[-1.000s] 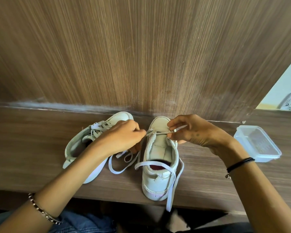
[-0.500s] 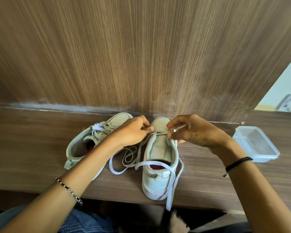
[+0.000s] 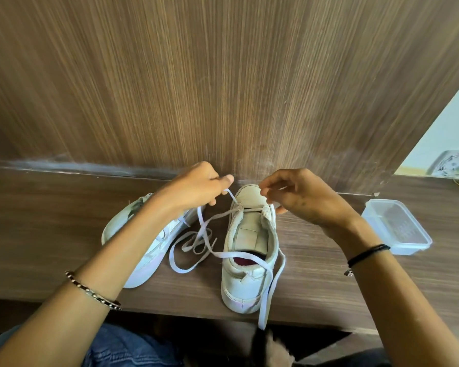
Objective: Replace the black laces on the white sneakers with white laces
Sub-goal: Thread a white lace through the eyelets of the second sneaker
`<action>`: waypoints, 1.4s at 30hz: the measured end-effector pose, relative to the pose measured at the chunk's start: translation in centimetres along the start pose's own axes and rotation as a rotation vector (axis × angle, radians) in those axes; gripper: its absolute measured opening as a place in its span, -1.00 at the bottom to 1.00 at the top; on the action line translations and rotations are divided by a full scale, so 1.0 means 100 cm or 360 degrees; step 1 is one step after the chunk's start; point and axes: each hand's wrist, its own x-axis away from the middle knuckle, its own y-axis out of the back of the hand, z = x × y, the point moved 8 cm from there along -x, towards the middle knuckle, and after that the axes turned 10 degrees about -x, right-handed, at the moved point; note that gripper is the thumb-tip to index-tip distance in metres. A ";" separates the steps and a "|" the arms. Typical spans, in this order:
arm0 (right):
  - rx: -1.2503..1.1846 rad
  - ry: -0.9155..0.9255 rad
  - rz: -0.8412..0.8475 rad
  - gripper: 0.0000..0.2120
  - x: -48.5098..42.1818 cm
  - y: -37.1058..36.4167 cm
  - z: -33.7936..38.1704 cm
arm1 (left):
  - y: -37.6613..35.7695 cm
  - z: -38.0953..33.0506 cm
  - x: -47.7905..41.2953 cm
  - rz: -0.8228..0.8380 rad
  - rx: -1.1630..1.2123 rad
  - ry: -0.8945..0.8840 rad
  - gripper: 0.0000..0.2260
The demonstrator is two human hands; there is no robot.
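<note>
The white lace (image 3: 223,215) is pinched near 1 end by the left hand (image 3: 196,189) and at the far eyelets by the right hand (image 3: 305,202), above the upright sneaker (image 3: 249,276) on the tabletop (image 3: 51,234). A 2nd sneaker (image 3: 141,234) lies tipped just beside it. If 1 side is pulled too hard, the ends may be left uneven. The loose coil between the sneakers may be knotted, and the tail hanging over the edge may be snagged.
</note>
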 end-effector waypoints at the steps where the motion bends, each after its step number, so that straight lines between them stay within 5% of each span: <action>1: -0.0031 0.0035 -0.0015 -0.90 0.000 0.000 0.005 | 0.001 -0.002 0.001 0.0036 0.0068 -0.0022 -0.52; 13: -0.0541 0.0265 0.0248 -0.74 -0.004 -0.052 0.060 | 0.020 -0.013 0.022 0.0186 0.0665 -0.0081 -0.49; 22: -0.0590 0.0291 0.0320 -0.85 0.001 -0.069 0.080 | 0.065 -0.010 0.032 0.0083 0.1043 -0.0243 -0.75; 24: -0.0689 0.0315 0.0260 -0.91 0.004 -0.064 0.087 | 0.077 -0.009 0.034 0.0011 0.1208 -0.0272 -0.75; 26: -0.0920 0.0329 0.0151 -0.75 0.003 -0.058 0.094 | 0.085 -0.006 0.035 -0.0043 0.1357 -0.0295 -0.74; 29: -0.1405 0.0229 -0.0041 -0.65 0.004 -0.046 0.095 | 0.083 -0.005 0.036 -0.0065 0.1195 -0.0321 -0.74; 34: -0.0910 0.0316 -0.0013 -0.63 0.004 -0.047 0.082 | 0.053 -0.027 0.038 0.0160 0.0869 -0.0409 -0.70; 39: -0.2033 0.0207 -0.0713 -0.69 0.000 0.006 0.050 | 0.070 -0.012 0.032 0.0017 0.1087 -0.0285 -0.75; 42: -0.1090 0.0033 -0.0907 -0.74 0.006 0.021 0.035 | 0.084 -0.003 0.032 -0.0157 0.1103 -0.0265 -0.74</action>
